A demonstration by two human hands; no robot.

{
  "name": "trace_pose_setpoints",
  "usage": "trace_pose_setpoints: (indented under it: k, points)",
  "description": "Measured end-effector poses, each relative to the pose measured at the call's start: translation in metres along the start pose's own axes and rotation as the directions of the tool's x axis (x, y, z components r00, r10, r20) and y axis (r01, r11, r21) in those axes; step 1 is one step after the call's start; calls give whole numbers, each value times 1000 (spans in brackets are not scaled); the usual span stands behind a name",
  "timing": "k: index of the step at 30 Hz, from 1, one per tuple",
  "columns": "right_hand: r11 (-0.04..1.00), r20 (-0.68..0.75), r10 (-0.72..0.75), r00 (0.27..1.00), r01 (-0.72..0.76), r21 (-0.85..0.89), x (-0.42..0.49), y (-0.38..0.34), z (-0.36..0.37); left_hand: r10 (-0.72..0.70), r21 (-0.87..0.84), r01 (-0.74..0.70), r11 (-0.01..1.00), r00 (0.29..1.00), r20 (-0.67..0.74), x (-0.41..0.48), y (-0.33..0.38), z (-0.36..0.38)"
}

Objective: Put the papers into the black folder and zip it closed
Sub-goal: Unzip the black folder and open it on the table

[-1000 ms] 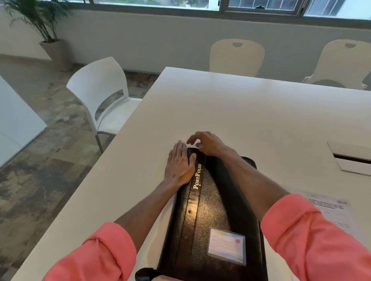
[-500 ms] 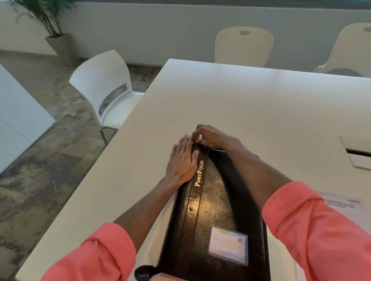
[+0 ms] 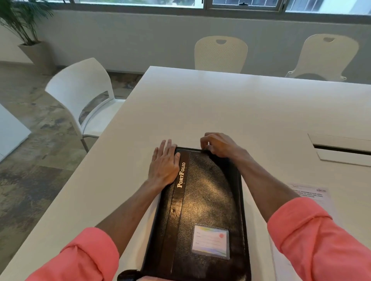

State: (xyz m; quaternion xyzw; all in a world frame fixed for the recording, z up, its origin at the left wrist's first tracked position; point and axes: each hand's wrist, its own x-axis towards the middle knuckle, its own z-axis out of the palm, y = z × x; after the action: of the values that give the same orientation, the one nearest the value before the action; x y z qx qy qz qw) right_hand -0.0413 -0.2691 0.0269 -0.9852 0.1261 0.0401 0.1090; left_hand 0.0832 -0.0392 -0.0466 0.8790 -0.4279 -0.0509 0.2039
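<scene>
Looks mid-zip: right hand [image 3: 219, 145] pinches the black leather folder [image 3: 202, 200] at its far edge, left hand [image 3: 163, 165] flat alongside; one printed sheet [image 3: 313, 195] still out.

Daylight, soft and diffuse, enters through the windows [image 3: 138, 2] along the top edge, where the panes are blown out to near white. The room is evenly and moderately bright. The white table [image 3: 220, 104] shows a faint sheen. A broad warm glare patch sits on the black folder [image 3: 202, 200]. Shadows are weak and soft-edged. Wide-angle bending splays the frame edges. The white chair [image 3: 80, 88] is slightly smeared. Print on the paper [image 3: 309, 193] is too soft to read.
</scene>
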Motion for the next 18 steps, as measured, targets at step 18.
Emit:
trace_pose_setpoints:
  k: [18]
  points:
    - [965, -147, 260, 954, -254, 58, -96, 58, 5, -92, 53, 92, 994, 996, -5, -6, 20, -3]
